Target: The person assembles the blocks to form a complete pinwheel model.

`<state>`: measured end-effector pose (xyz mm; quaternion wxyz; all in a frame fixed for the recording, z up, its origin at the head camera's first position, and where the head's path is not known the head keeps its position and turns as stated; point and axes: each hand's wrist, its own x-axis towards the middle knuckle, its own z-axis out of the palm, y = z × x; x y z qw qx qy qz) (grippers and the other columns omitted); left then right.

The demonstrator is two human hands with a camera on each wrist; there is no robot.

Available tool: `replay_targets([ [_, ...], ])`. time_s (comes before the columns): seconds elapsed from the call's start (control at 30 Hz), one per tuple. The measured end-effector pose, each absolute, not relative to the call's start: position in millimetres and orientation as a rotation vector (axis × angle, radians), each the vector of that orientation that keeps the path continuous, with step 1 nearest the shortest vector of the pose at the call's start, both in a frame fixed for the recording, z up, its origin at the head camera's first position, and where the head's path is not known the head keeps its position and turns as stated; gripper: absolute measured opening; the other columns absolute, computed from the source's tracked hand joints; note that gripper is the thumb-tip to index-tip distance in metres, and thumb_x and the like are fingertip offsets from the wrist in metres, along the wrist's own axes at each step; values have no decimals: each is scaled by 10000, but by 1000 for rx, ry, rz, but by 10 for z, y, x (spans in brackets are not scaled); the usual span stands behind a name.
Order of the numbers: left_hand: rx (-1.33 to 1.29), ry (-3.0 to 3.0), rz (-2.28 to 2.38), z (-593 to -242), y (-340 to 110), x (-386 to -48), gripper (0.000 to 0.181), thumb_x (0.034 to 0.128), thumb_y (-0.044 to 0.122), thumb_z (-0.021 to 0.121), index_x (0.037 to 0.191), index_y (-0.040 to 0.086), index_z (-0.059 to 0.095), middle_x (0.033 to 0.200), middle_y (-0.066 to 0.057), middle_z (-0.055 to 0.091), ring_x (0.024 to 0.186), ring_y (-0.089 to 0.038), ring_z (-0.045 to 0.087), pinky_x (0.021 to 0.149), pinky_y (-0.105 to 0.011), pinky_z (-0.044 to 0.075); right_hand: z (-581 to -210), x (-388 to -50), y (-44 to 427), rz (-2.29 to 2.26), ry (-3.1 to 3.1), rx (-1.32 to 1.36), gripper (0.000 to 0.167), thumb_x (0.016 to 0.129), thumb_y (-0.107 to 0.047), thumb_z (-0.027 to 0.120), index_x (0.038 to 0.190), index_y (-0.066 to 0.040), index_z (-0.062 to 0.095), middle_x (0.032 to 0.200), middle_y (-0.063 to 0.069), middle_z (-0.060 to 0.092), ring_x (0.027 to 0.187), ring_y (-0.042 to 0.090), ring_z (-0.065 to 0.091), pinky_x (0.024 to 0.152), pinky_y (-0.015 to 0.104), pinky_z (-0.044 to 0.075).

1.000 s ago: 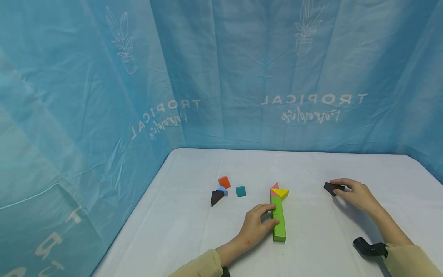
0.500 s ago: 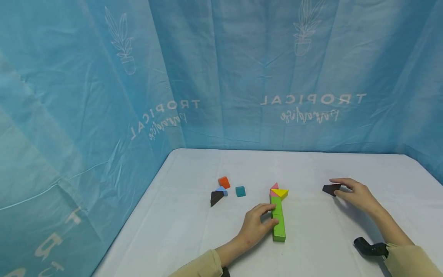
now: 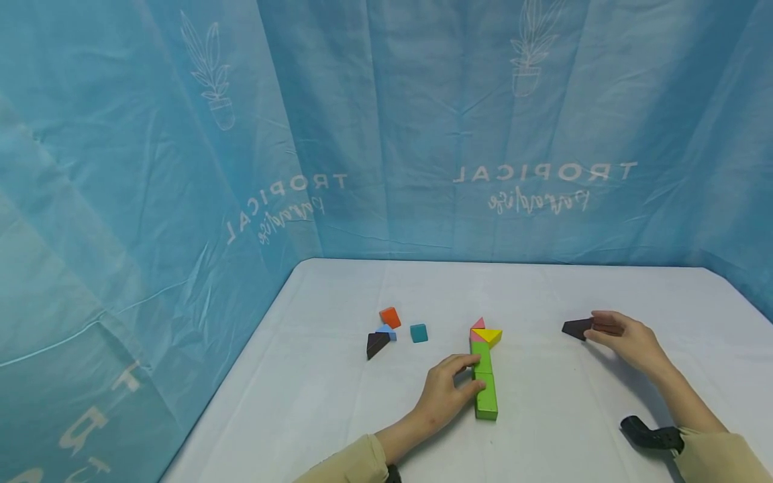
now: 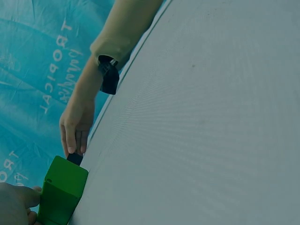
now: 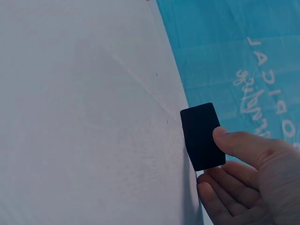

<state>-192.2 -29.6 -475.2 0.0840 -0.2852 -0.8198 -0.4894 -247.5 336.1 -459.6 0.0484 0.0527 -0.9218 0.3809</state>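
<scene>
In the head view, two green blocks (image 3: 486,396) lie end to end in a row. My left hand (image 3: 443,392) touches them from the left with its thumb and a fingertip, fingers loosely bent. A green block (image 4: 63,190) fills the lower left of the left wrist view, the thumb against its side. Beyond the row's far end sit pink pieces (image 3: 478,324) and a yellow triangular block (image 3: 489,336). On the right, my right hand (image 3: 628,341) pinches a black slanted block (image 3: 576,329) between thumb and fingers. Whether this block touches the table cannot be told.
Left of the row lie an orange block (image 3: 390,317), a blue piece (image 3: 387,331), a black angled block (image 3: 377,345) and a teal cube (image 3: 419,333). A white cloth (image 3: 338,295) covers the table. Blue curtains (image 3: 386,134) stand behind and at the left.
In my right hand the black block has turned a little, and the fingers have drawn back to the right along it. My left hand and the other blocks stay put.
</scene>
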Motion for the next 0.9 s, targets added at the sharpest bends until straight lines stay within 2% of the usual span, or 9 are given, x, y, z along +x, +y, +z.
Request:
replay_targets([
  [0.33,-857,-2445,-1473,-4750,-296,-1922,400,862,156,699,1234,46,600,1191,7,606,1107,-88,546,948,-253,440,-4624,-2463,3385,1147,-2783,162,649,907,-385,621,1329,79,457,1271,315,497,1110,476,491,848,580,429],
  [0.67,-848,-2448,-1472,-4751,-298,-1917,401,860,158,701,1234,53,602,1193,9,606,1108,-86,544,946,-251,440,-4499,-2569,3464,1332,-2749,27,776,886,-486,601,1417,28,365,1362,317,407,1234,495,355,912,664,333],
  [0.9,-856,-2441,-1468,-4754,-303,-1913,401,860,160,701,1232,46,603,1188,-1,607,1100,-87,547,943,-250,443,-4390,-2705,3391,1415,-2734,58,773,881,-480,612,1434,-5,356,1396,283,390,1252,463,353,942,640,335],
])
